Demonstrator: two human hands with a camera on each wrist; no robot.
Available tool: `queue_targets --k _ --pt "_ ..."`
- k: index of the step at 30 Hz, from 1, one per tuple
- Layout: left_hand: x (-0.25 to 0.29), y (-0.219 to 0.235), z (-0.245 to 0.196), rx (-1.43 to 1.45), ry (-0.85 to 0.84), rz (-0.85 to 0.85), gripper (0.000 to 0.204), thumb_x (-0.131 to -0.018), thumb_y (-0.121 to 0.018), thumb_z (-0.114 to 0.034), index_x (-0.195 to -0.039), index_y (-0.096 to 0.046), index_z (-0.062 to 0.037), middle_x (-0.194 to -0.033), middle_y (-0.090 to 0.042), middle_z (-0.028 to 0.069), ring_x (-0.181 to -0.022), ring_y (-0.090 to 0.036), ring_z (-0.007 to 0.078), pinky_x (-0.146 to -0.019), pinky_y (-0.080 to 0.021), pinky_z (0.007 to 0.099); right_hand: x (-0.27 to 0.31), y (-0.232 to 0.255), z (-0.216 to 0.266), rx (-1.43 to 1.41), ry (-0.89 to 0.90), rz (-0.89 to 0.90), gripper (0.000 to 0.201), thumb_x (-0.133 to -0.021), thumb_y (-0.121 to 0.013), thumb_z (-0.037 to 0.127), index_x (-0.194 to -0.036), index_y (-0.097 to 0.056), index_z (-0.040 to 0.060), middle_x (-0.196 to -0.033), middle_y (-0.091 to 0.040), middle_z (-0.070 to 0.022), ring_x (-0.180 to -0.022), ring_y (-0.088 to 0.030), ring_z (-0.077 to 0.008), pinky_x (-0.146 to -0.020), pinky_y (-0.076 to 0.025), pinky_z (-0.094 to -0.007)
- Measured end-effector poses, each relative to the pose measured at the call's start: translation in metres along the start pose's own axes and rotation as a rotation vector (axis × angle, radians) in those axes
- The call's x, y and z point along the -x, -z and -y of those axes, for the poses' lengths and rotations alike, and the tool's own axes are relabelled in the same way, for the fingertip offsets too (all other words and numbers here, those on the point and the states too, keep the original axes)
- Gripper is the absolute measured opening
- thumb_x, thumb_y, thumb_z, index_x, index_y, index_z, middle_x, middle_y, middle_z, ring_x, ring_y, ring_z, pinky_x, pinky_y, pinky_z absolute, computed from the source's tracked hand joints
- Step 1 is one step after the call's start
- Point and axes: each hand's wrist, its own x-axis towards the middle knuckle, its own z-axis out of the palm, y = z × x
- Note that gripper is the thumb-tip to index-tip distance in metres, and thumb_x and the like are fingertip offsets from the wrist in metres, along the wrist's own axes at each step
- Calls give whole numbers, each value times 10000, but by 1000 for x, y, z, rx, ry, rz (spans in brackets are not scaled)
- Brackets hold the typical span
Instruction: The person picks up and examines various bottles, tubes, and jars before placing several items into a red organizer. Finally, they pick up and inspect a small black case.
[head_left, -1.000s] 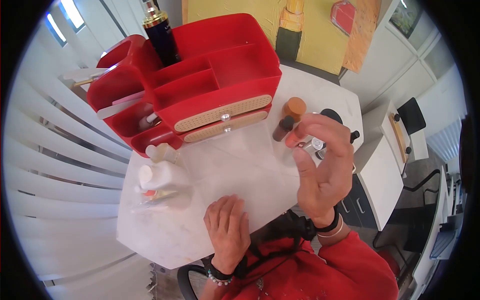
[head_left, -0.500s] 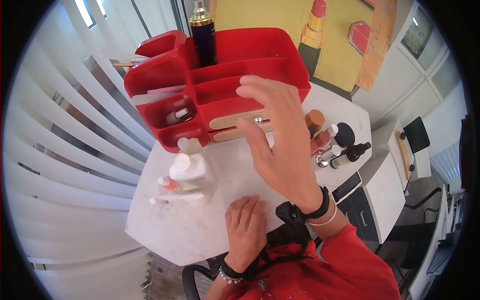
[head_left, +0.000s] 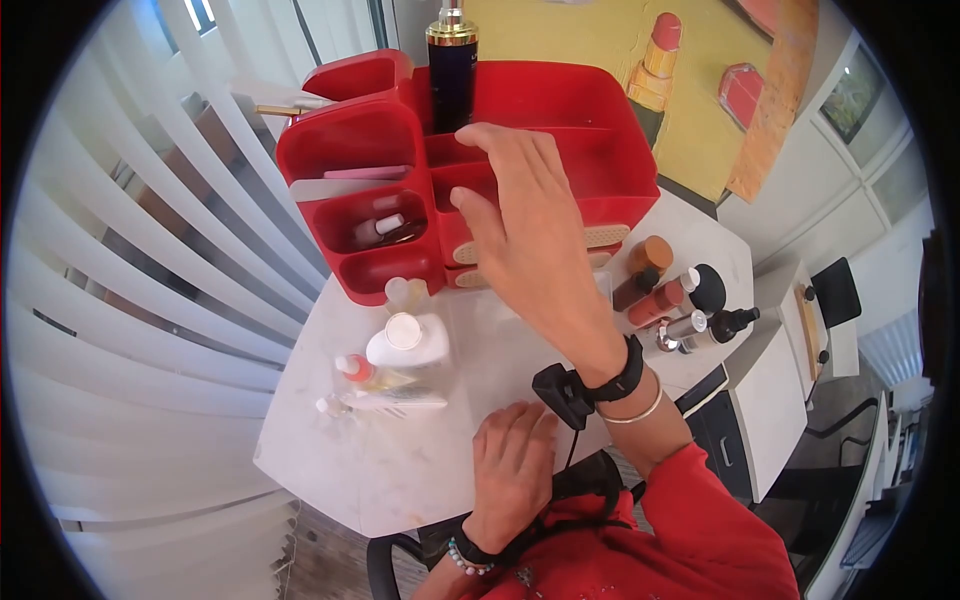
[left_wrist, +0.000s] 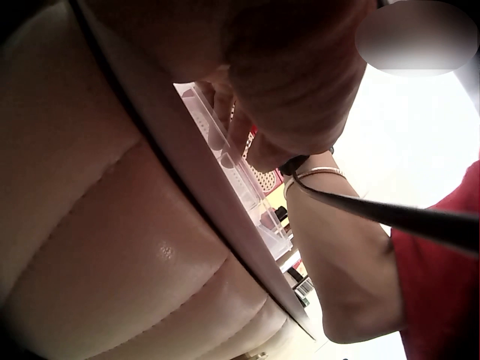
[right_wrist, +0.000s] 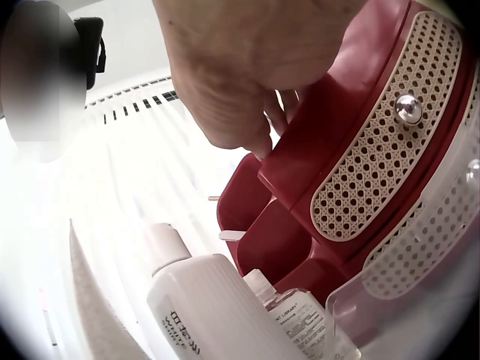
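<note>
My right hand (head_left: 540, 245) reaches over the front of a red desktop organizer (head_left: 632, 165), with thumb and fingers apart and nothing visible between them. In the right wrist view its fingers overlap the organizer's upper edge. A dark spray bottle with a gold collar (head_left: 453, 80) stands in a rear compartment, just beyond the fingertips. My left hand (head_left: 512, 465) rests on the near edge of the white table (head_left: 340, 490), its fingers relaxed. In the left wrist view that hand (left_wrist: 292, 75) appears dark, above the table's edge.
Left of centre stand a white bottle (head_left: 410, 342), a small clear bottle (right_wrist: 304, 319) and a pink-capped bottle (head_left: 354, 367). Several cosmetic bottles, including a reddish one (head_left: 655, 305), cluster at right. A clear plastic tray (right_wrist: 420, 300) sits before the organizer's woven-front drawers (right_wrist: 390, 135).
My right hand has moved left from the bottles at right to above the organizer, its thumb and fingers spreading. The left hand stays at the table edge. The head view has shifted.
</note>
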Motion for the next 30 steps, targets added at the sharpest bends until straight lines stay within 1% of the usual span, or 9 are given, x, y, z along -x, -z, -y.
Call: queue_targets --k 1,3,4,6,12,19,21,30 --pt "0 0 0 -1 2 0 473 -904 -762 -10 -1374 -718 12 -1446 -689 185 -1369 -645 392 -1161 -493 587 -2 -2 -1 -2 0 1 476 -967 -763 -8 -1427 -643 -1 -1384 -704 -201 -1300 -635 -416 -1106 -532 -485" --pt "-1 1 -1 6 8 11 447 -911 -756 -12 -1357 -732 12 -1437 -694 184 -1371 -645 390 -1158 -496 579 -5 -4 -4 32 77 -9 457 -968 -753 -29 -1401 -606 -39 -1337 -681 -231 -1288 -603 -449 -1034 -567 -515" --pt "-2 2 -1 6 9 12 447 -911 -756 -12 -1357 -732 12 -1437 -694 184 -1371 -645 390 -1158 -496 579 -6 -6 -4 31 76 -9 457 -968 -753 -29 -1401 -606 -39 -1337 -681 -231 -1288 -603 -449 -1034 -567 -515" --pt "-4 1 -2 3 9 -13 420 -893 -814 8 -1308 -749 -11 -1362 -724 150 -1293 -668 388 -1097 -504 555 -9 -10 -3 2 21 -16 480 -968 -764 0 -1432 -638 -5 -1386 -703 -207 -1295 -632 -427 -1088 -547 -494" --pt "-5 3 -3 5 8 -15 389 -897 -813 5 -1282 -760 -11 -1384 -725 149 -1302 -668 384 -1103 -505 554 -18 -15 -6 51 32 -38 486 -964 -773 6 -1431 -638 1 -1383 -706 -199 -1301 -630 -427 -1077 -553 -503" --pt "-3 1 -2 7 13 -6 384 -904 -809 4 -1284 -760 -9 -1394 -726 148 -1317 -666 382 -1110 -505 555 -17 -19 -7 77 22 -8 467 -957 -781 5 -1404 -645 6 -1389 -705 -180 -1312 -625 -420 -1068 -567 -502" --pt "-3 2 -2 10 12 -3 382 -903 -810 4 -1282 -760 -10 -1395 -726 148 -1317 -665 381 -1111 -505 555 -16 -21 -9 111 77 -18 457 -938 -799 -4 -1370 -651 -33 -1350 -699 -193 -1274 -630 -410 -1029 -560 -500" --pt "-5 3 -3 9 12 -5 390 -888 -814 18 -1274 -762 -10 -1386 -726 147 -1306 -667 378 -1105 -505 548 -13 -23 -9 138 71 0 398 -963 -776 13 -1343 -669 -37 -1331 -705 -187 -1250 -637 -404 -1021 -561 -500"
